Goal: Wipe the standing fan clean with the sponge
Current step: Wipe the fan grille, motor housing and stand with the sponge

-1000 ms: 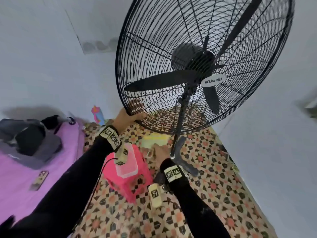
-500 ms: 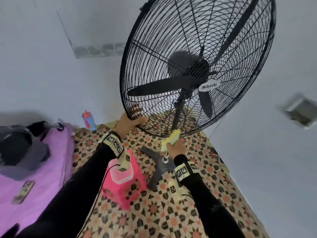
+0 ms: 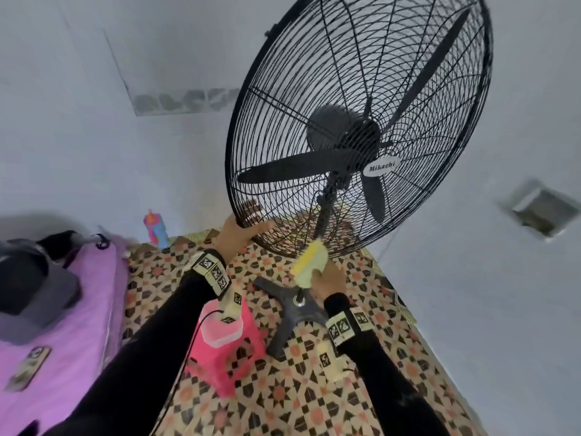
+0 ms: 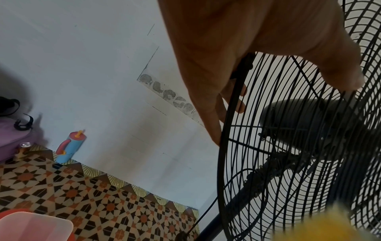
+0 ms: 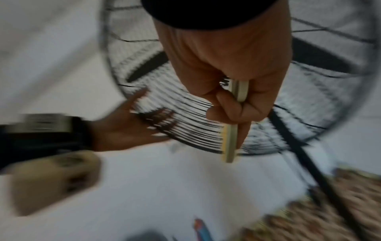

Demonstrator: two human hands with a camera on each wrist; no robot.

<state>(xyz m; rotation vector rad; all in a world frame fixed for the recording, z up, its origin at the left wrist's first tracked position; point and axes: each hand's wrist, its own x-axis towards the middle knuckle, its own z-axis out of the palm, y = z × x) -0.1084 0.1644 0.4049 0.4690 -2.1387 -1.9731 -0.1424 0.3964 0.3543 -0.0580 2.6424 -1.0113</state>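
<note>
Standing fan [image 3: 358, 127] on patterned floor [image 3: 314, 404], black cage tilted toward camera, white hub badge [image 3: 381, 166] reads "Mikachi"
Left hand [image 3: 240, 229] raised, fingers [image 4: 214, 117] spread behind lower-left cage rim, thumb on front wires, clamped on rim
Right hand [image 3: 327, 278] lifted below cage, fingers clamped on yellow sponge [image 3: 309, 258], sponge tip at bottom rim, contact unclear
</note>
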